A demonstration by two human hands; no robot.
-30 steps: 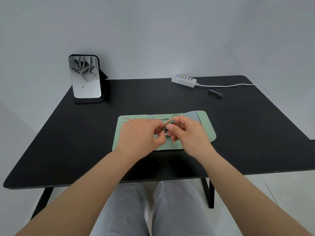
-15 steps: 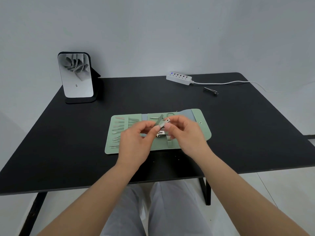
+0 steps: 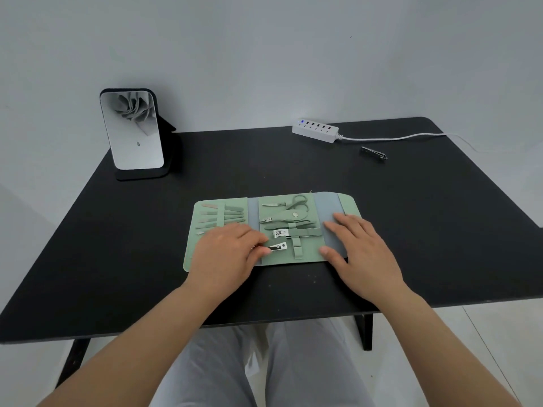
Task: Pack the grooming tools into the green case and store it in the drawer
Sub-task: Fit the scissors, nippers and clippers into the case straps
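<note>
The green case [image 3: 308, 258] lies unfolded on the black table [image 3: 117, 245], with several grooming tools strapped into its left and middle panels, among them scissors [image 3: 298, 202]. A small nail clipper [image 3: 277, 247] lies low on the middle panel, and the fingertips of my left hand [image 3: 227, 254] touch its left end. My right hand [image 3: 360, 248] rests flat with straight fingers on the case's right flap. Another nail clipper [image 3: 373, 153] lies alone at the far right of the table.
A standing mirror [image 3: 132, 133] on a black base is at the back left. A white power strip [image 3: 316, 130] with its cable runs along the back right. The table's front edge is just above my knees.
Both hands held the small clipper above the case; now it lies on the middle panel. My right hand has let go and moved right onto the flap, my left hand has lowered onto the case.
</note>
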